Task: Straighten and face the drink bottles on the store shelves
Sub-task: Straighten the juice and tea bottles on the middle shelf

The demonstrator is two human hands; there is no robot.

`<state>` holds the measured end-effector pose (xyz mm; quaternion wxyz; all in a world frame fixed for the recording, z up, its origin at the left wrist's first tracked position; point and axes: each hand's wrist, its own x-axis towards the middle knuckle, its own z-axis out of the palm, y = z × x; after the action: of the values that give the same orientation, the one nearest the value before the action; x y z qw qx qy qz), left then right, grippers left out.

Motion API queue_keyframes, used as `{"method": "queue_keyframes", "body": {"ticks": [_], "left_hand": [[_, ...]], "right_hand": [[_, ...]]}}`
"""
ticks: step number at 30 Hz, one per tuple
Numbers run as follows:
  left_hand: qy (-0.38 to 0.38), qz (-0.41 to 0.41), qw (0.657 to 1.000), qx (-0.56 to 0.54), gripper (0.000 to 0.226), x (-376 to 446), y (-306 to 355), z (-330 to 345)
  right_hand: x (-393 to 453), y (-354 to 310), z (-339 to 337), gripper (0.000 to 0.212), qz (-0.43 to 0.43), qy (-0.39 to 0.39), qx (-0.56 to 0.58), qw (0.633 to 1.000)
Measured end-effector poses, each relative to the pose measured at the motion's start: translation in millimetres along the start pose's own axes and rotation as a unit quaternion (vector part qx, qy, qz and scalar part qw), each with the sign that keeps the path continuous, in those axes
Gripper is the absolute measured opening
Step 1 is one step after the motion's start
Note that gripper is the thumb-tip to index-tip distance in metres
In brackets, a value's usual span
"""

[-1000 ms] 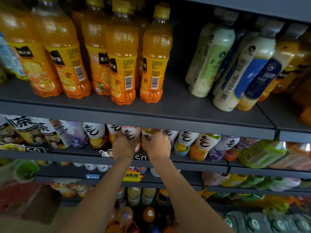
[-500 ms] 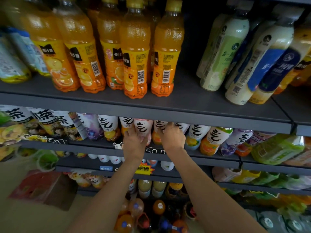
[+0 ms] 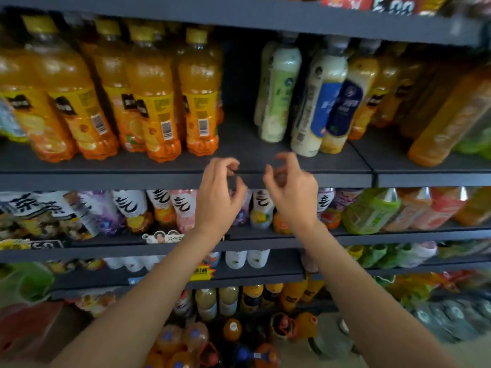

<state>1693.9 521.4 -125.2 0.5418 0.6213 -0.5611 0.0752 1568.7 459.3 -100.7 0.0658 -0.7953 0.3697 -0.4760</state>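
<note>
Head view — near, facing shelves (image 3: 186,179)

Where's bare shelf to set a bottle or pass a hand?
Free: the upper shelf between the orange bottles and the pale bottles, plus its front strip. Crowded: the white-label row below, packed side by side. Both hands, left hand and right hand, hold nothing.

Shelf (image 3: 247,152): matt dark grey, finely rough-looking surface. Orange bottles (image 3: 156,102): clear glossy plastic, glossy printed wrap labels, yellow plastic caps. Pale bottles (image 3: 279,94): glossy plastic with full printed sleeves. Green bottle (image 3: 372,211): translucent shiny plastic.
</note>
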Motion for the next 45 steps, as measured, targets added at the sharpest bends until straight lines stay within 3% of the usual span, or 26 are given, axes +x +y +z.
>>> {"method": "queue_keyframes", "body": {"ticks": [7,13,20,23,26,28,36,41,43,45], "left_hand": [[-0.009,0.050,0.998,-0.026,0.033,50.2,64.1,57.1],[-0.005,0.059,0.998,0.022,0.032,73.3,93.2,100.9],[-0.038,0.109,0.990,0.081,0.035,87.7,146.4,181.6],[-0.034,0.084,0.995,0.050,0.030,92.5,172.0,219.2],[-0.048,0.081,0.995,0.040,0.033,95.0,190.3,249.2],[-0.068,0.063,0.995,0.025,0.037,96.0,198.2,263.6],[-0.163,-0.071,0.980,-0.092,0.059,95.9,203.9,285.8],[-0.248,-0.113,0.955,-0.117,0.077,95.2,189.4,278.1],[-0.239,-0.141,0.954,-0.112,0.077,99.8,190.8,280.1],[-0.199,-0.179,0.958,-0.101,0.072,105.3,194.4,287.4]], "right_hand": [[50.5,63.5,-61.2,0.048,0.082,0.033,-0.065,0.994],[75.1,123.3,-86.9,0.053,0.115,0.039,-0.070,0.990],[103.3,195.9,-138.4,0.050,0.082,0.201,-0.099,0.971],[110.5,233.6,-165.2,0.060,0.134,0.239,-0.078,0.959],[117.6,262.8,-180.6,0.077,0.216,0.168,-0.046,0.961],[117.3,272.9,-180.1,0.076,0.202,0.123,-0.015,0.972],[114.1,271.8,-172.5,0.060,0.155,0.057,0.049,0.985],[118.9,261.7,-179.6,0.054,0.133,-0.075,0.157,0.976],[120.7,269.5,-193.4,0.049,0.136,-0.022,0.148,0.979],[125.9,284.7,-208.0,0.057,0.174,0.106,0.091,0.975]]}}
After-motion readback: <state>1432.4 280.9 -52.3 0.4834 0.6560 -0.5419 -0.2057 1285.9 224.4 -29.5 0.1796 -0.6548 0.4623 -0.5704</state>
